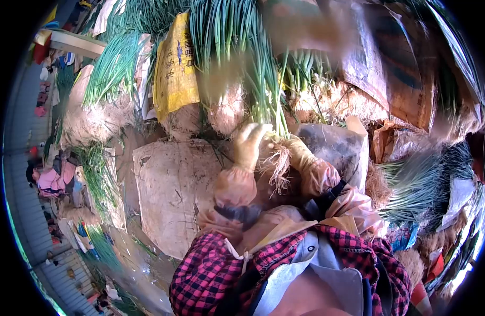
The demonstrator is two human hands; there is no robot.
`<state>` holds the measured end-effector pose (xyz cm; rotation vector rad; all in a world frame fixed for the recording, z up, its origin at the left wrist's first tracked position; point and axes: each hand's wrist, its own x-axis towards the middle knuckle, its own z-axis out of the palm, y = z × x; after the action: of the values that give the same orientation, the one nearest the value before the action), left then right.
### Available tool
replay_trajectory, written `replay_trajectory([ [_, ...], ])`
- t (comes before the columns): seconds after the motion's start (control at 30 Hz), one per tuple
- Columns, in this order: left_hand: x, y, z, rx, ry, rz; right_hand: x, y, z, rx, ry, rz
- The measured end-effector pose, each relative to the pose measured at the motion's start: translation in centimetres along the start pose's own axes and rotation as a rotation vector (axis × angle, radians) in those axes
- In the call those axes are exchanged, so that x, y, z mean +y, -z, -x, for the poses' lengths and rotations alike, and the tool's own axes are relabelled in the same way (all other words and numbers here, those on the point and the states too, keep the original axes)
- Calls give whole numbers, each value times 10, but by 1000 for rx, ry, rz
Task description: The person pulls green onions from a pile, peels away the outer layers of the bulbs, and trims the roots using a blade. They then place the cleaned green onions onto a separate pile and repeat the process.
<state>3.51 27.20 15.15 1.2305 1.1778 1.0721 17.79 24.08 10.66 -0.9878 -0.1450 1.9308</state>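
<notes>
A small bunch of green onions (271, 108) stands in front of me, leaves pointing away and pale stringy roots (275, 164) hanging toward my body. My left hand (247, 146), in a yellowish glove, presses its bent fingers against the left side of the white stems. On the right side, my right hand (299, 152), gloved the same way, closes round the bunch just above the roots; its fingertips are partly hidden. Just beyond my left hand lies a thicker bundle of green onions (227, 108) with a rooty end.
Left of my hands lies a worn, pale sheet (171, 192). A yellow printed sack (177, 68) stands beyond it. More green onions are heaped at left (113, 68) and right (419, 184). Brown sacking (411, 68) covers bundles at the upper right. Blurry smudges obscure parts of the view.
</notes>
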Motion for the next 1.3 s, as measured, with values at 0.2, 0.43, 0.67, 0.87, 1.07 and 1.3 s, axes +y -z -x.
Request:
replay_trajectory([
  [0.2,-14,114,-8,510,-151,-248,9,19,-13,-107,-79,18],
  [0.43,-28,72,-114,294,298,-1120,14,22,-20,-238,-157,-275],
  [0.67,-35,23,-17,-325,241,-375,3,8,-3,-173,-11,-52],
  [0.87,-74,15,-81,92,175,-114,9,-12,4,-170,-17,138],
  [1.07,-8,11,-22,34,109,173,18,-1,-10,84,192,81],
  [1.3,-25,15,10,-72,41,-53,21,-10,-9,140,212,96],
])
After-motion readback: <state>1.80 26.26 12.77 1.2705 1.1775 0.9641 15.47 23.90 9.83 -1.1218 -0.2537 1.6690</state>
